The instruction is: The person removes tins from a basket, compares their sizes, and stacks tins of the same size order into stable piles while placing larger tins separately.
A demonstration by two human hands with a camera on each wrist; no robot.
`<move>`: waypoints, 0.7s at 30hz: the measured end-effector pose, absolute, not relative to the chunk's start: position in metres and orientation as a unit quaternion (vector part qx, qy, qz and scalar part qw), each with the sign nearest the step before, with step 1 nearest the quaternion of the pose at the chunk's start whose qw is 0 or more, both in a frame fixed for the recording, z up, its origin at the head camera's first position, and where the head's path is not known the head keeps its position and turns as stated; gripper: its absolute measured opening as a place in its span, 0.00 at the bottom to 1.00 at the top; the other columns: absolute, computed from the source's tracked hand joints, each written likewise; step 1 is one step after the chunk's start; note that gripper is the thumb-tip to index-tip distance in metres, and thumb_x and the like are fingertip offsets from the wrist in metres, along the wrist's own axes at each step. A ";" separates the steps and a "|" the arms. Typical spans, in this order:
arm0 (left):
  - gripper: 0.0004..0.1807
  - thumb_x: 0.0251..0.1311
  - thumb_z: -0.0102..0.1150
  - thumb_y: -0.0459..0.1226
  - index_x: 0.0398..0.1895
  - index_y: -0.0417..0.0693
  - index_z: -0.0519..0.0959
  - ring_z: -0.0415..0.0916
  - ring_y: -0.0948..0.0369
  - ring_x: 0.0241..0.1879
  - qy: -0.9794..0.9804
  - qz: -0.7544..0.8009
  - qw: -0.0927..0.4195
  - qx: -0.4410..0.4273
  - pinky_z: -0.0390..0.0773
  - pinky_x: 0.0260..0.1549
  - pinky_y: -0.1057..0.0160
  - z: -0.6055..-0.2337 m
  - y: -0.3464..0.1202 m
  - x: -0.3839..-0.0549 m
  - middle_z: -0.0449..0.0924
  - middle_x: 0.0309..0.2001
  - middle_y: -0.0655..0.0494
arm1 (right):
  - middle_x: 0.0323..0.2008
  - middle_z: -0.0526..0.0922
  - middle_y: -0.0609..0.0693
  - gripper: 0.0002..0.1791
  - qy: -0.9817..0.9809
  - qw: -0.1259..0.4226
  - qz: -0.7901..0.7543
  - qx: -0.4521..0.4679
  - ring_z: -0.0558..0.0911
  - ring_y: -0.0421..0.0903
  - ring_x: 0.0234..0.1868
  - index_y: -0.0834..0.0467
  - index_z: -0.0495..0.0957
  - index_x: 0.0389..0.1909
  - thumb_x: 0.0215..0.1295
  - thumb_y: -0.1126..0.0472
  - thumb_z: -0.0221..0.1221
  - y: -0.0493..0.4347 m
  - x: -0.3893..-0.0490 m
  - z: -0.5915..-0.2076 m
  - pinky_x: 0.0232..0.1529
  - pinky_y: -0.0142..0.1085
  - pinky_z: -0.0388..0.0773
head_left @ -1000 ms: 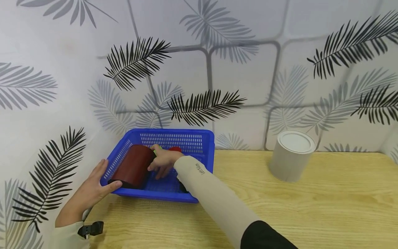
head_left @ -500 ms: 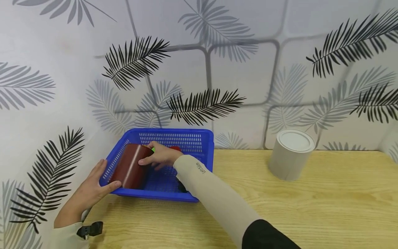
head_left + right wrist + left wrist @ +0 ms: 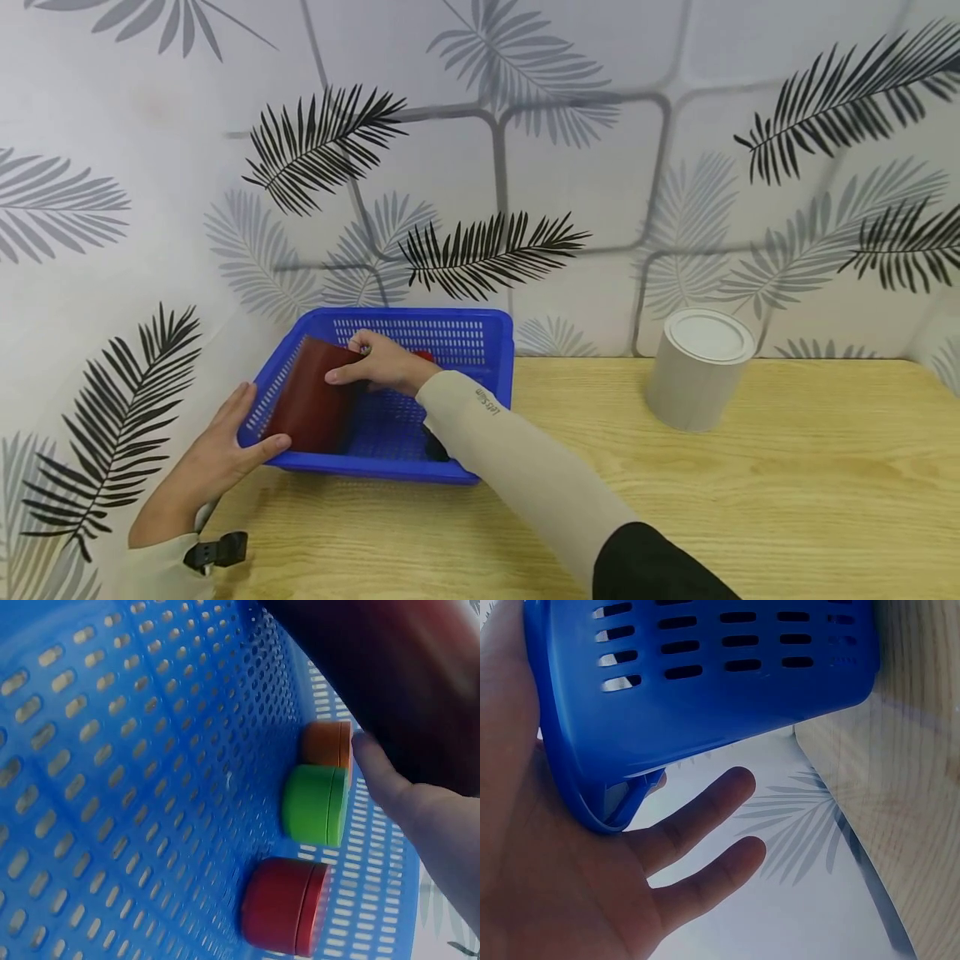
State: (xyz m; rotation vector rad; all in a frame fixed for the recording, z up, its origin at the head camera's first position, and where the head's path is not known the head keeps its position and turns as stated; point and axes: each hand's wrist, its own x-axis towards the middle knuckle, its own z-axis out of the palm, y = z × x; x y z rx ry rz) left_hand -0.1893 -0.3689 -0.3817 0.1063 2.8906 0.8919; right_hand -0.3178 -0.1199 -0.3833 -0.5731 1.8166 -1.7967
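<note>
right hand newly pinches dark red cylinder, gaining a hold, while left hand, fingers apart, touches blue basket.

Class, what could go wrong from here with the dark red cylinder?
The right hand holds the dark red cylinder near one end, so it might slip. It could also bump the green container close by. The left hand touches one corner of the basket, which might slide.

The wooden tabletop leaves passage between blue basket and lidded can, while the dark-red cylinder blocks the basket's left side.
</note>
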 end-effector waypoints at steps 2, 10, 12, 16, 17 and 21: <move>0.60 0.65 0.59 0.59 0.81 0.40 0.32 0.33 0.28 0.74 0.953 0.296 0.056 0.037 0.47 0.60 0.22 -0.382 -0.369 -0.190 0.27 0.79 0.34 | 0.32 0.67 0.47 0.23 0.673 0.241 -0.666 -0.212 0.70 0.41 0.29 0.54 0.62 0.31 0.58 0.66 0.71 -0.122 -0.317 -0.383 0.29 0.36 0.68; 0.60 0.65 0.60 0.58 0.80 0.38 0.32 0.32 0.29 0.74 0.951 0.301 0.056 0.043 0.47 0.60 0.22 -0.383 -0.368 -0.192 0.28 0.79 0.33 | 0.39 0.74 0.49 0.22 0.698 0.190 -0.656 -0.216 0.73 0.43 0.37 0.56 0.67 0.38 0.57 0.60 0.73 -0.125 -0.313 -0.382 0.35 0.34 0.70; 0.60 0.66 0.60 0.58 0.80 0.38 0.32 0.32 0.29 0.74 0.951 0.301 0.056 0.046 0.47 0.60 0.22 -0.383 -0.368 -0.193 0.27 0.79 0.32 | 0.42 0.74 0.49 0.24 0.707 0.184 -0.647 -0.219 0.74 0.42 0.41 0.56 0.67 0.44 0.57 0.58 0.73 -0.125 -0.312 -0.381 0.39 0.34 0.72; 0.60 0.66 0.60 0.57 0.80 0.37 0.32 0.31 0.29 0.74 0.950 0.302 0.055 0.049 0.46 0.61 0.22 -0.383 -0.367 -0.193 0.27 0.79 0.32 | 0.45 0.77 0.49 0.29 0.700 0.189 -0.652 -0.223 0.79 0.42 0.44 0.54 0.66 0.53 0.58 0.57 0.73 -0.123 -0.313 -0.379 0.44 0.35 0.75; 0.60 0.66 0.60 0.57 0.80 0.37 0.32 0.31 0.29 0.74 0.951 0.301 0.054 0.050 0.46 0.60 0.22 -0.383 -0.368 -0.193 0.27 0.79 0.32 | 0.45 0.78 0.49 0.29 0.696 0.190 -0.655 -0.224 0.80 0.42 0.43 0.54 0.67 0.54 0.58 0.57 0.72 -0.123 -0.313 -0.377 0.44 0.36 0.76; 0.59 0.67 0.60 0.57 0.80 0.37 0.31 0.31 0.28 0.74 0.952 0.296 0.053 0.049 0.47 0.60 0.21 -0.382 -0.370 -0.191 0.26 0.79 0.32 | 0.44 0.79 0.50 0.26 0.668 0.191 -0.682 -0.227 0.81 0.44 0.41 0.56 0.67 0.54 0.60 0.58 0.70 -0.117 -0.315 -0.368 0.41 0.37 0.78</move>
